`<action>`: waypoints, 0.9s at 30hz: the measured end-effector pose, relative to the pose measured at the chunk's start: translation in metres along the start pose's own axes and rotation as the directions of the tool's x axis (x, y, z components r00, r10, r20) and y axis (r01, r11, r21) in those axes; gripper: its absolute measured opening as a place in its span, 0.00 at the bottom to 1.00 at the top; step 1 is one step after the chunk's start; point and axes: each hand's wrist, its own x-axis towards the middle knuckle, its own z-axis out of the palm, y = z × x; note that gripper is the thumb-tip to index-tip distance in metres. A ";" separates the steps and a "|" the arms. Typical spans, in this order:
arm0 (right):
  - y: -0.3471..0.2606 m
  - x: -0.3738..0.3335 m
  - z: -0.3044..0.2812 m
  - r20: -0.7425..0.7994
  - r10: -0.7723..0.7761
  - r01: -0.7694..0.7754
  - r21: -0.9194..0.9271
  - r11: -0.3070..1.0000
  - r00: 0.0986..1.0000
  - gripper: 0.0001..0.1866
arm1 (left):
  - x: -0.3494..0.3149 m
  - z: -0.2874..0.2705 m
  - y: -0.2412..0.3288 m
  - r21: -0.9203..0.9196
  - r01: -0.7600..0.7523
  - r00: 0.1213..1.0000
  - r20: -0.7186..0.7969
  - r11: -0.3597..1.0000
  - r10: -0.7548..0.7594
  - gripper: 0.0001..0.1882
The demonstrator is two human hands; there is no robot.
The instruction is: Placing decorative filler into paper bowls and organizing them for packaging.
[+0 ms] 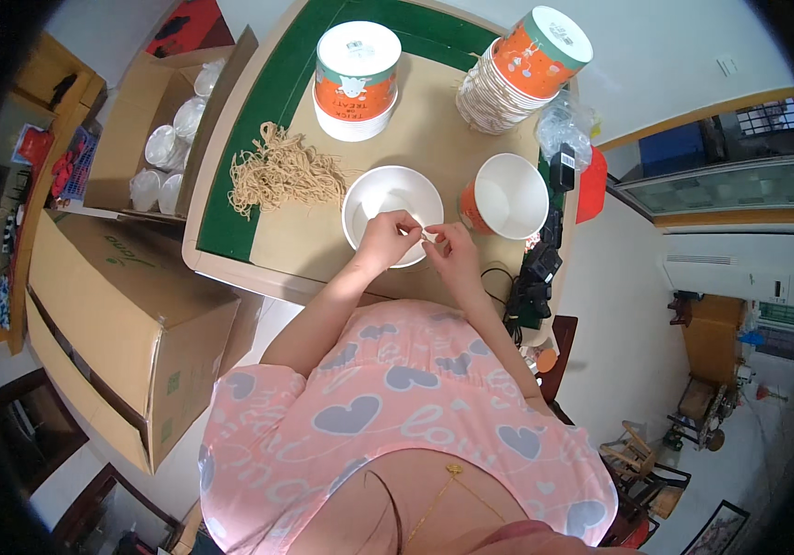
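From the head view I am looking straight down at my left hand (386, 236) and right hand (448, 242), which are meeting just over the near rim of a white bowl (388, 199) standing on the counter (434, 120). The fingers (408, 222) of the left hand are pinching together at their tips, and those of the right hand are pinching toward them, so that both are nearly closed on something small and pale between them; I cannot tell what it is, it is too tiny to make out. The bowl is sitting in the middle of the brown sheet covering the counter, with its near edge partly hidden under my hands. Just to its left a loose heap of tan string (281, 171) is lying partly on the green border. To the right of the bowl an open paper cup (506, 196) with an orange side is tilting toward me. Farther back a stack of orange and white cups (356, 79) is standing upside down, and a second stack (525, 69) is leaning over at the far right corner. Off the left edge of the counter an open cardboard box (142, 111) is holding clear lids, and a larger closed box (124, 324) is resting below it.
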 end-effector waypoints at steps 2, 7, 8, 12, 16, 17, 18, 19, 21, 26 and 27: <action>-0.005 0.002 0.002 -0.006 -0.070 0.070 -0.055 0.996 0.998 0.11 | 0.001 -0.002 0.000 -0.034 -0.011 1.000 0.011 0.999 0.012 0.05; 0.002 0.007 0.007 -0.012 -0.162 0.158 -0.160 0.974 0.987 0.12 | 0.003 -0.003 -0.012 -0.099 0.006 1.000 0.022 0.995 -0.004 0.05; 0.005 0.007 0.009 -0.014 -0.162 0.158 -0.156 0.975 0.987 0.12 | 0.004 -0.003 -0.014 -0.113 0.025 0.999 0.029 0.993 -0.022 0.05; -0.003 0.005 0.009 -0.018 -0.069 0.068 -0.028 0.997 0.997 0.18 | 0.001 -0.005 -0.004 -0.100 0.040 0.998 0.041 0.994 -0.036 0.07; -0.007 0.004 0.007 -0.002 0.015 -0.015 -0.029 0.999 1.000 0.22 | -0.005 -0.003 0.012 0.008 0.001 0.990 0.140 1.000 -0.002 0.10; -0.007 0.004 0.007 -0.005 0.017 -0.018 -0.028 0.999 1.000 0.22 | -0.006 -0.002 0.014 0.032 0.019 0.986 0.163 0.999 -0.024 0.11; -0.006 0.003 0.007 -0.004 0.016 -0.016 -0.028 0.999 1.000 0.23 | -0.007 0.000 0.014 0.034 0.018 0.986 0.165 0.999 -0.024 0.11; -0.006 0.003 0.006 -0.003 0.015 -0.015 -0.028 0.999 1.000 0.23 | -0.007 0.002 0.012 0.091 -0.051 0.990 0.136 0.995 0.039 0.10; -0.006 0.003 0.005 -0.001 0.017 -0.017 -0.032 0.999 1.000 0.23 | -0.008 0.005 0.013 0.150 -0.119 0.988 0.114 0.981 0.103 0.09; -0.009 0.003 0.003 0.009 0.021 -0.021 -0.051 0.999 1.000 0.22 | -0.011 0.005 0.020 0.360 -0.242 0.969 0.049 0.901 0.240 0.04; -0.010 0.004 0.002 0.014 0.016 -0.015 -0.040 0.999 1.000 0.22 | -0.011 0.005 0.019 0.361 -0.242 0.969 0.052 0.900 0.240 0.04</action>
